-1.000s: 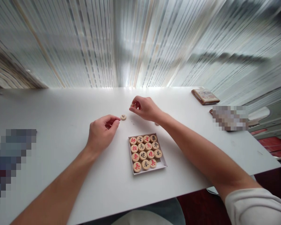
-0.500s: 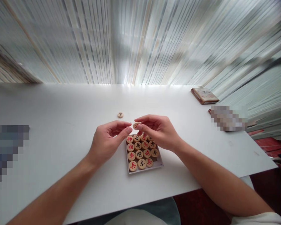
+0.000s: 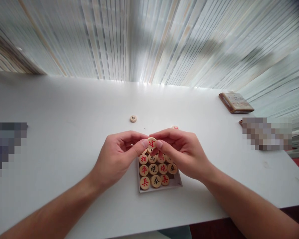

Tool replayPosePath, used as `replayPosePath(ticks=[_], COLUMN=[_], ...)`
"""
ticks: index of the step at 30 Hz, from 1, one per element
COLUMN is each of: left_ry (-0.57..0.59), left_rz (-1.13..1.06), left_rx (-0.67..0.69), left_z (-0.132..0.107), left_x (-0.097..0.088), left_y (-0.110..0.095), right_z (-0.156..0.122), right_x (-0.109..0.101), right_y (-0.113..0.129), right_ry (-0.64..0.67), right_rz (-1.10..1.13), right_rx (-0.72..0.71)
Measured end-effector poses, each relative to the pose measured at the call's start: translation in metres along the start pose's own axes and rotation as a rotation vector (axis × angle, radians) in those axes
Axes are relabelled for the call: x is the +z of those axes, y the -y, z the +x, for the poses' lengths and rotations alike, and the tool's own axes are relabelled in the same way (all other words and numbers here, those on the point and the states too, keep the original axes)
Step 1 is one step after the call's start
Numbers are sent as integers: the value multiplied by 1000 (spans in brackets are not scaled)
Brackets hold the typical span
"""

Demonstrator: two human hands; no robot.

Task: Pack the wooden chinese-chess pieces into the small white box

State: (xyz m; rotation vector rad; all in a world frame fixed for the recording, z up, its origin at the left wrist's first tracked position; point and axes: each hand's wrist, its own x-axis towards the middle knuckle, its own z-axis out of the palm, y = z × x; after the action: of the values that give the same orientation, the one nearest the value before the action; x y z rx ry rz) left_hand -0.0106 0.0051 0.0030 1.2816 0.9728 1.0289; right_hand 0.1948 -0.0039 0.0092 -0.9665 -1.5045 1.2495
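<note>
Above the far part of a shallow box (image 3: 159,190), a round Chinese chess piece (image 3: 151,143) with a red character is pinched at both edges. My left hand (image 3: 123,149) grips its left side between thumb and fingers. My right hand (image 3: 180,149) grips its right side the same way. Several pieces with red and black characters lie in rows in the box, among them a black-lettered piece (image 3: 155,181) in the nearest row. My hands and the held piece partly cover the farthest rows.
A loose black-lettered piece (image 3: 133,118) lies on the white table (image 3: 89,106) beyond my hands. Another red-lettered piece (image 3: 175,127) shows behind my right hand. A flat brown-edged box (image 3: 236,102) sits at the far right, near a blurred-out object (image 3: 266,132). A striped curtain (image 3: 139,39) hangs behind.
My left hand has closed onto the piece that my right hand was holding, and its red character now faces me. The view has shifted, and a red-lettered piece shows behind my right hand.
</note>
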Motion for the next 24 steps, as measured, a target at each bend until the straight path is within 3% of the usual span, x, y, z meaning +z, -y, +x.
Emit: replayPosePath(ticks=[6,12,18,20,24], left_ry=[-12,-73,-77,-80,-82], left_rz=[57,197,337,355,244], left_rx=[43,214,389,374,182], left_z=[-2,-7,-10,-10,-9], left_x=[4,6,7,8,8], left_y=[-1,0,1,-1,-4], right_z=[0,-1,-2,-3,-2], right_x=[1,0,3,2,0], right_y=[0,-1,1,2,3], right_ry=[-45,-69,-80,-75,-50], right_rz=[-23,1,160,197,284], right_rx=[-30,-45,45,104,244])
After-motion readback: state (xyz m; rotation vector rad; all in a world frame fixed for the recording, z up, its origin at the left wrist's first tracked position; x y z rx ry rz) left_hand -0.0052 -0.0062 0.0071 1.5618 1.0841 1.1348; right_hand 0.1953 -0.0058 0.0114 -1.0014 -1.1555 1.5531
